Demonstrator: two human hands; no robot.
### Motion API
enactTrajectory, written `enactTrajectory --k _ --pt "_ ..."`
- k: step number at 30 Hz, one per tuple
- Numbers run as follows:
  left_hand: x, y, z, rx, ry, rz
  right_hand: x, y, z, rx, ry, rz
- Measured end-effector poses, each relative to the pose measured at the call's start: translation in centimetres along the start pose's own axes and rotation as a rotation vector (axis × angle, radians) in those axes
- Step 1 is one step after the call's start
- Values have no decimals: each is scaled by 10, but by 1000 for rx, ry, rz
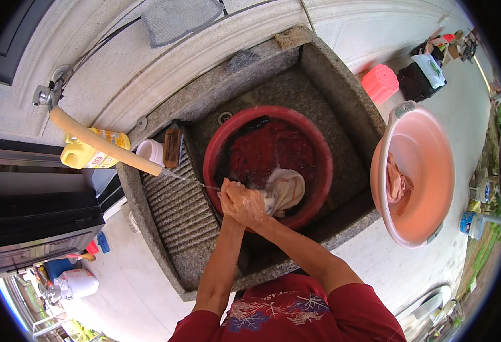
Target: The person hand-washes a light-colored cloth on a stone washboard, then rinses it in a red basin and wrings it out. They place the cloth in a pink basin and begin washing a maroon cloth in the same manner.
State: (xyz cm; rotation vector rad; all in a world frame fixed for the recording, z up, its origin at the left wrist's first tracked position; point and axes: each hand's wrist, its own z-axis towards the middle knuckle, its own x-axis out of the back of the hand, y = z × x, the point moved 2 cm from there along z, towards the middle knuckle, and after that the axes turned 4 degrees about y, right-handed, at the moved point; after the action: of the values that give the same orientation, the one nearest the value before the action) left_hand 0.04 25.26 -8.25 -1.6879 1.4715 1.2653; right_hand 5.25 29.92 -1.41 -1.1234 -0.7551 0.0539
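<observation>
Two bare hands come together at the near-left side of the red basin (325,154), wet and pressed close. Left hand (231,211) and right hand (251,204) overlap, the palms turned out of sight, so I cannot tell whether any fabric is pinched between them. Right beside them, touching or nearly so, sits the pale cloth (287,190), bunched and soaked inside the basin, toward its near side. And there's the water! A thin jet leaves the tan hose (105,146), which runs down from the wall tap (48,96), and it streaks straight at the hands. Farther across the basin, dark red fabric (273,147) spreads out in the water.

All of it stands in a grey stone sink (341,85), and over on the left we have the ridged washboard (177,212), with a brown brush (172,147) lying at its far end. A small pale tub (150,151) is next to the brush, a yellow jug (82,155) beyond that. Out to the right, a big pink basin (439,159) sits beside the sink, a crumpled pink cloth (397,181) inside it.
</observation>
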Motion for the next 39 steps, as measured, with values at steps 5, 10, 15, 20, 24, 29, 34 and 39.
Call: enactTrajectory --k 5,10,15,20,24,29,34,39 --pt "-48 -28 2 52 460 209 17 54 40 -170 87 -118" --pt "20 0 23 272 -282 -91 -54 11 -8 -368 428 -715" --pt "-65 -5 20 -57 443 641 53 113 44 -308 230 -182" --pt "-8 17 36 -542 370 1589 92 141 27 -462 173 -458" --pt "28 -15 38 -291 506 2158 45 140 4 -458 -121 -582" --pt "41 -10 52 129 485 2320 23 181 6 -400 -361 -552" --pt "32 2 34 70 344 671 51 169 21 -307 -150 140" --pt "-21 -20 14 -16 527 43 48 50 6 -286 -227 265"
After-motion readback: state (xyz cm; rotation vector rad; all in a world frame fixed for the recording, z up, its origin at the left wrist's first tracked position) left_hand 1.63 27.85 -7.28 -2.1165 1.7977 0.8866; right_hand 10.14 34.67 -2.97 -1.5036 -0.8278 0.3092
